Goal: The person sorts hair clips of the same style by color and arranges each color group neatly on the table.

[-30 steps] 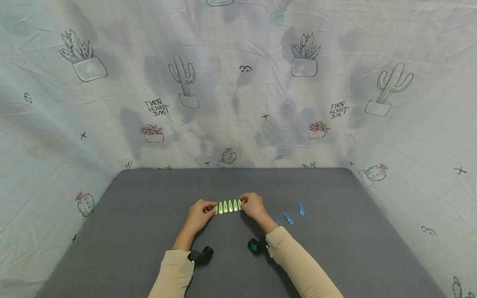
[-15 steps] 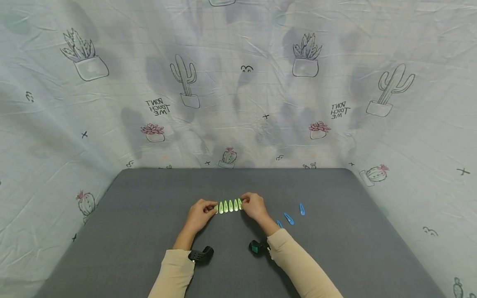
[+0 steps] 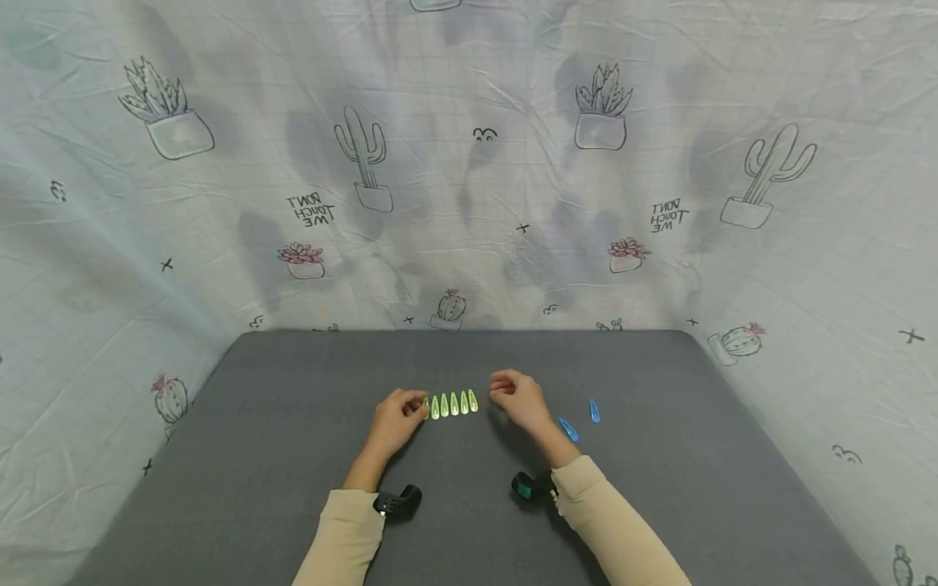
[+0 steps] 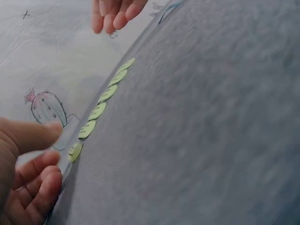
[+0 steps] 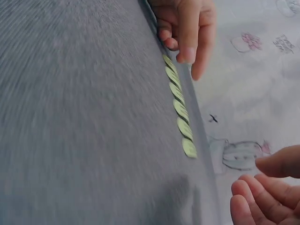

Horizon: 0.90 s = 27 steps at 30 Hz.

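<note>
Several yellow-green snap hair clips (image 3: 454,404) lie side by side in a row on the grey table. My left hand (image 3: 396,419) is at the row's left end, partly covering the leftmost clip (image 4: 74,152). In the left wrist view its thumb and fingers are parted, with nothing pinched between them. Off the right end of the row is my right hand (image 3: 519,399), apart from the clips. The right wrist view shows its thumb (image 5: 281,161) away from loosely bent fingers (image 5: 248,197), holding nothing.
Two blue snap hair clips (image 3: 567,429) (image 3: 594,411) lie to the right of my right forearm. The grey table (image 3: 293,366) ends at a pale curtain (image 3: 469,203) printed with cacti. A black camera is strapped at each wrist.
My right hand has let go of the rightmost green clip and moved right and slightly up. Its arm now covers a third blue clip. My left hand has barely moved.
</note>
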{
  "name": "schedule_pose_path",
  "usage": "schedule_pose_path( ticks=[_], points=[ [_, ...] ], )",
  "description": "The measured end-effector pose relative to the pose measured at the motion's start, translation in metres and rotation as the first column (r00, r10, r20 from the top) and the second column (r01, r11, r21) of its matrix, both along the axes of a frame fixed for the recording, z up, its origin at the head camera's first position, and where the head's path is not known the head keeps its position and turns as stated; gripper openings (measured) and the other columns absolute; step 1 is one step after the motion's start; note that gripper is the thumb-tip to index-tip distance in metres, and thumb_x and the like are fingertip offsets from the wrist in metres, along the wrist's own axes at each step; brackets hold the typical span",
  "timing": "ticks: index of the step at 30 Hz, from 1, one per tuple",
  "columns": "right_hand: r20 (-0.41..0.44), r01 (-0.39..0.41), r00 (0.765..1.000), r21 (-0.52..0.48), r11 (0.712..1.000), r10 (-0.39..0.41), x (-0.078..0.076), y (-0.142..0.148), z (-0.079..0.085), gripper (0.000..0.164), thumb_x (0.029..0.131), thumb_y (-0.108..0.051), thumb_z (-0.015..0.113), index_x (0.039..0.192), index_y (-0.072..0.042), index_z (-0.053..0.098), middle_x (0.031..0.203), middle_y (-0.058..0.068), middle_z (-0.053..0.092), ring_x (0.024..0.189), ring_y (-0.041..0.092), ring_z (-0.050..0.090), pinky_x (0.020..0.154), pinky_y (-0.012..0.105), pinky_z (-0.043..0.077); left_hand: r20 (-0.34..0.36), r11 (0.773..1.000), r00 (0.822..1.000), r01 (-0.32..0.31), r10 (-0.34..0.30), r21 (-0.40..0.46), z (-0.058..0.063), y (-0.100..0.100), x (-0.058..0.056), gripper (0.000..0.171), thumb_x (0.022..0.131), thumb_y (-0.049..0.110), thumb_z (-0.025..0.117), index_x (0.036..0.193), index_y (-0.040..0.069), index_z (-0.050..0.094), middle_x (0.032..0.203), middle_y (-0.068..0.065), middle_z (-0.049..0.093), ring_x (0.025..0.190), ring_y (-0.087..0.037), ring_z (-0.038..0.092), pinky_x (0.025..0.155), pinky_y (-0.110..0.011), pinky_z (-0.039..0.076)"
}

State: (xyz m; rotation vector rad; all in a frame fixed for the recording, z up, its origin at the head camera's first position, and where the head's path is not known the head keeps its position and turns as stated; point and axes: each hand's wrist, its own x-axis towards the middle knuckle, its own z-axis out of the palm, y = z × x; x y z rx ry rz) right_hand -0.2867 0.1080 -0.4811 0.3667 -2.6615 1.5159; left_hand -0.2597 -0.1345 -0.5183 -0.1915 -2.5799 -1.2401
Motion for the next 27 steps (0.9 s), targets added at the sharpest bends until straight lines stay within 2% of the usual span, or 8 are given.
schedule_pose_path(
  ticks=[4,8,11,13,18,21,24,27],
  points=[
    [-0.001,-0.016,1.0,-0.054,0.998,0.016,0.003,0.017,0.003,0.033,0.088,-0.007,0.066,0.12,0.0,0.062,0.107,0.012,0.068,0.098,0.029,0.064,0.082,0.037,0.052,-0.037,0.999,0.999,0.041,-0.04,0.03,0.006,0.01,0.002,0.025,0.085,0.014,0.07,0.109,0.007,0.07,0.088,-0.004,0.061,0.076,-0.015,0.056,0.07,-0.034,0.047],
    [0.009,-0.044,0.999,-0.072,0.996,0.045,0.017,0.032,0.022,0.035,0.089,-0.005,0.064,0.122,0.006,0.058,0.113,0.022,0.064,0.104,0.035,0.061,0.089,0.043,0.049,-0.053,0.992,0.993,0.108,-0.104,0.072,0.012,0.025,0.005,0.027,0.087,0.015,0.069,0.113,0.007,0.068,0.1,-0.008,0.065,0.091,-0.024,0.062,0.08,-0.042,0.05],
    [0.009,-0.076,0.997,-0.079,0.994,0.077,0.03,0.045,0.038,0.037,0.091,-0.004,0.061,0.124,0.011,0.054,0.119,0.029,0.059,0.11,0.041,0.057,0.093,0.047,0.046,-0.056,0.979,0.984,0.172,-0.167,0.109,0.017,0.04,0.005,0.028,0.087,0.013,0.069,0.114,0.005,0.067,0.108,-0.011,0.065,0.099,-0.028,0.062,0.085,-0.045,0.049],
    [0.0,-0.089,0.996,-0.075,0.993,0.089,0.033,0.058,0.04,0.039,0.091,-0.004,0.06,0.126,0.011,0.052,0.122,0.031,0.057,0.113,0.042,0.055,0.095,0.046,0.045,-0.049,0.965,0.973,0.228,-0.224,0.132,0.019,0.054,0.004,0.029,0.087,0.012,0.068,0.115,0.003,0.066,0.111,-0.012,0.064,0.103,-0.029,0.062,0.087,-0.045,0.049],
    [0.005,-0.068,0.998,-0.106,0.992,0.069,0.035,0.093,0.034,0.041,0.091,-0.003,0.061,0.128,0.011,0.05,0.126,0.032,0.053,0.117,0.044,0.052,0.095,0.042,0.045,0.002,0.927,0.936,0.347,-0.351,0.143,0.022,0.09,-0.001,0.034,0.089,0.016,0.066,0.12,0.003,0.063,0.119,-0.013,0.062,0.109,-0.028,0.061,0.089,-0.04,0.05],
    [-0.007,-0.043,0.999,-0.139,0.989,0.042,0.033,0.113,0.024,0.041,0.09,-0.001,0.061,0.127,0.011,0.051,0.126,0.032,0.053,0.117,0.044,0.053,0.093,0.033,0.048,0.031,0.912,0.919,0.385,-0.393,0.143,0.02,0.106,-0.004,0.036,0.09,0.018,0.065,0.122,0.003,0.062,0.12,-0.014,0.061,0.109,-0.028,0.06,0.089,-0.039,0.05],
    [-0.017,-0.019,1.0,-0.151,0.988,0.017,0.029,0.13,0.01,0.042,0.089,-0.003,0.063,0.128,0.011,0.051,0.125,0.03,0.055,0.116,0.042,0.054,0.089,0.021,0.048,0.048,0.903,0.909,0.404,-0.414,0.148,0.016,0.117,-0.006,0.035,0.09,0.017,0.065,0.121,0.001,0.062,0.119,-0.015,0.061,0.108,-0.03,0.06,0.088,-0.039,0.05],
    [-0.013,0.008,1.0,-0.157,0.988,-0.01,0.027,0.146,-0.001,0.044,0.089,-0.007,0.064,0.128,0.009,0.052,0.126,0.028,0.056,0.116,0.04,0.055,0.085,0.015,0.046,0.061,0.905,0.911,0.395,-0.408,0.161,0.012,0.126,-0.008,0.034,0.089,0.015,0.066,0.12,0.001,0.062,0.118,-0.014,0.061,0.108,-0.03,0.06,0.087,-0.038,0.05]
  ],
)
